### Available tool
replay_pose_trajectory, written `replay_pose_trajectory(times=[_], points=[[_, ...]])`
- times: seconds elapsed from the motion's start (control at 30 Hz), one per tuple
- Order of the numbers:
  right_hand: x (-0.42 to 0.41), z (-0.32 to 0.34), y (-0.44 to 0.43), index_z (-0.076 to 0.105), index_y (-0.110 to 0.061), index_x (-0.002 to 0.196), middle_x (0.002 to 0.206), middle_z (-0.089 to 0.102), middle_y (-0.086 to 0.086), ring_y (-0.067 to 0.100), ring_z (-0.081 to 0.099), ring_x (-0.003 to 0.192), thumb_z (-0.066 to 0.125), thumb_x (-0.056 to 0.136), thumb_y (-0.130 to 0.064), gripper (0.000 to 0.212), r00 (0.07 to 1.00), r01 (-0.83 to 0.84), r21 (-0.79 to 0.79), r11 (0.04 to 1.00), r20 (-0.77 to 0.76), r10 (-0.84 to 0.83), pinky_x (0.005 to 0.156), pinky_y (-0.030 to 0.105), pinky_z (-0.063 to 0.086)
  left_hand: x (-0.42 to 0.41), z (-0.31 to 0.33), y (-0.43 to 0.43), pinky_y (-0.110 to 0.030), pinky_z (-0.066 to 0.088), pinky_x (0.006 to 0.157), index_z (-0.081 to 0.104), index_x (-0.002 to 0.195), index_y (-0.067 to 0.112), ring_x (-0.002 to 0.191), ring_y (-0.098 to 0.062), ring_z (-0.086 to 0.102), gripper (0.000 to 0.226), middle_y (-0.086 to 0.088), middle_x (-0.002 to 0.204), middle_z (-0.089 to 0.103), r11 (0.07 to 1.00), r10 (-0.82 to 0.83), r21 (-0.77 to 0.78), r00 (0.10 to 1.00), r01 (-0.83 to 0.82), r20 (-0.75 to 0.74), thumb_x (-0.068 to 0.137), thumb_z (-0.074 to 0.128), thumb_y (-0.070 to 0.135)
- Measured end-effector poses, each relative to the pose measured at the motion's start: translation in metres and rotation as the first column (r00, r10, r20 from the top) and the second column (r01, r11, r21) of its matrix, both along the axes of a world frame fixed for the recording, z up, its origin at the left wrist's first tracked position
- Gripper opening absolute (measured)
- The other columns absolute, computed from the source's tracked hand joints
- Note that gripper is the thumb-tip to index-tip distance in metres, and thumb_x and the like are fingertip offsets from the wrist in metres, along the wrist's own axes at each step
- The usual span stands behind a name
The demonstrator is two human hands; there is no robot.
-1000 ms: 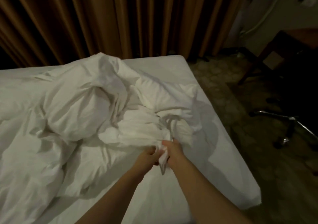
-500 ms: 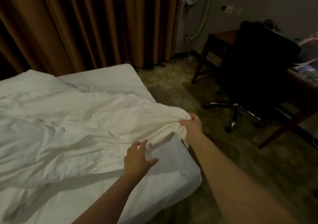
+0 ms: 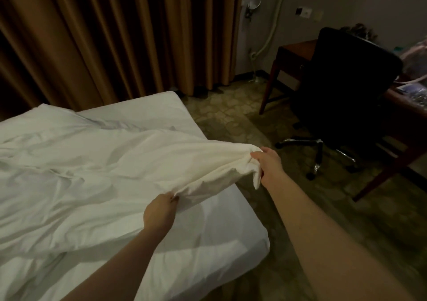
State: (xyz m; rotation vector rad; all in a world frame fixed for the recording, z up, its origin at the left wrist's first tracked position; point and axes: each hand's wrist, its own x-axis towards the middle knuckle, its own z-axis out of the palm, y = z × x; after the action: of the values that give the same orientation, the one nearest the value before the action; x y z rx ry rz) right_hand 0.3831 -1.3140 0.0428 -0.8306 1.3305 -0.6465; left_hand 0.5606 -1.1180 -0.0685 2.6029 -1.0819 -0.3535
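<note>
a moment ago the left hand (image 3: 159,215) hovered open, but now its fingers (image 3: 169,197) pinch the duvet (image 3: 92,173) edge while the right hand (image 3: 269,164) grips the raised corner (the rest lies spread leftward from the fingers over the bed (image 3: 219,243)), so pulling it square looks ready.

**White duvet held at its edge over the bed corner**

A white duvet (image 3: 97,171) is spread in wrinkles over the bed (image 3: 226,236). Its near corner is pinched by the right hand (image 3: 269,164) and held raised beyond the mattress edge. Its lower edge is gripped by the left hand (image 3: 159,212), fingers curled into the fabric. Brown curtains (image 3: 104,34) are seen behind the bed. A black office chair (image 3: 346,88) is placed by a wooden desk (image 3: 295,53), on a patterned floor (image 3: 231,120).
</note>
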Motion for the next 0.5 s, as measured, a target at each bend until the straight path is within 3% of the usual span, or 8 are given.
replay_pose_trajectory(times=[0.07, 0.13, 0.2, 0.27, 0.3, 0.4, 0.5], points=[[-0.001, -0.018, 0.010, 0.030, -0.020, 0.148, 0.145, 0.039, 0.013, 0.034, 0.046, 0.125, 0.065, 0.090, -0.024, 0.068, 0.999, -0.002, 0.038, 0.999, -0.054, 0.004, 0.092, 0.043, 0.045, -0.004, 0.006, 0.002, -0.035, 0.041, 0.078, 0.058, 0.097, 0.010, 0.100, -0.032, 0.059, 0.031, -0.013, 0.102, 0.064, 0.999, 0.030, -0.044, 0.998, -0.028, 0.047, 0.100, 0.036, 0.032], [-0.005, -0.045, 0.030, 0.036, -0.019, 0.144, 0.144, 0.042, 0.012, 0.035, 0.044, 0.128, 0.064, 0.085, -0.046, 0.070, 0.995, -0.082, 0.166, 0.983, -0.040, 0.089, 0.092, 0.048, 0.043, -0.012, 0.007, 0.011, -0.034, 0.041, 0.079, 0.056, 0.095, 0.012, 0.101, -0.031, 0.059, 0.032, -0.012, 0.103, 0.065, 1.000, 0.010, -0.019, 0.999, -0.009, 0.047, 0.100, 0.034, 0.035], [-0.009, -0.069, 0.061, 0.039, -0.016, 0.140, 0.143, 0.042, 0.015, 0.040, 0.041, 0.130, 0.052, 0.089, -0.057, 0.066, 0.982, -0.186, 0.324, 0.928, 0.047, 0.180, 0.090, 0.054, 0.040, -0.024, 0.003, 0.023, -0.032, 0.041, 0.082, 0.055, 0.097, 0.017, 0.105, -0.028, 0.058, 0.047, -0.008, 0.108, 0.064, 0.994, -0.082, 0.068, 0.996, 0.080, 0.028, 0.095, 0.020, 0.050], [-0.009, -0.095, 0.088, 0.038, -0.011, 0.141, 0.143, 0.041, 0.018, 0.041, 0.040, 0.130, 0.042, 0.095, -0.054, 0.063, 0.969, -0.242, 0.424, 0.873, 0.151, 0.196, 0.089, 0.054, 0.039, -0.039, -0.007, 0.036, -0.029, 0.041, 0.085, 0.056, 0.110, 0.021, 0.109, -0.024, 0.057, 0.076, -0.004, 0.115, 0.062, 0.952, -0.245, 0.191, 0.970, 0.239, 0.007, 0.077, 0.000, 0.061], [-0.005, -0.106, 0.099, 0.038, -0.009, 0.140, 0.143, 0.042, 0.018, 0.040, 0.041, 0.130, 0.042, 0.095, -0.053, 0.063, 0.962, -0.257, 0.475, 0.842, 0.210, 0.175, 0.092, 0.053, 0.039, -0.045, -0.012, 0.043, -0.028, 0.040, 0.086, 0.056, 0.115, 0.022, 0.111, -0.023, 0.057, 0.079, -0.003, 0.117, 0.061, 0.921, -0.299, 0.256, 0.954, 0.294, -0.017, 0.077, 0.000, 0.062], [0.012, -0.132, 0.121, 0.043, -0.010, 0.132, 0.127, 0.054, 0.015, 0.035, 0.047, 0.122, 0.056, 0.090, -0.048, 0.058, 0.956, -0.232, 0.636, 0.736, 0.291, 0.049, 0.106, 0.051, 0.028, -0.055, -0.027, 0.061, -0.027, 0.039, 0.089, 0.056, 0.119, 0.023, 0.113, -0.020, 0.055, 0.044, -0.002, 0.122, 0.059, 0.870, -0.315, 0.355, 0.940, 0.342, -0.133, 0.098, 0.027, 0.050], [0.029, -0.151, 0.130, 0.051, -0.006, 0.126, 0.093, 0.057, 0.012, 0.027, 0.056, 0.087, 0.059, 0.093, -0.024, 0.038, 0.979, -0.190, 0.604, 0.774, 0.173, 0.105, 0.091, 0.042, 0.041, -0.054, -0.028, 0.072, -0.026, 0.037, 0.092, 0.055, 0.125, 0.025, 0.117, -0.019, 0.052, 0.038, -0.001, 0.125, 0.057, 0.900, -0.255, 0.321, 0.953, 0.296, -0.166, 0.100, 0.033, 0.045]])
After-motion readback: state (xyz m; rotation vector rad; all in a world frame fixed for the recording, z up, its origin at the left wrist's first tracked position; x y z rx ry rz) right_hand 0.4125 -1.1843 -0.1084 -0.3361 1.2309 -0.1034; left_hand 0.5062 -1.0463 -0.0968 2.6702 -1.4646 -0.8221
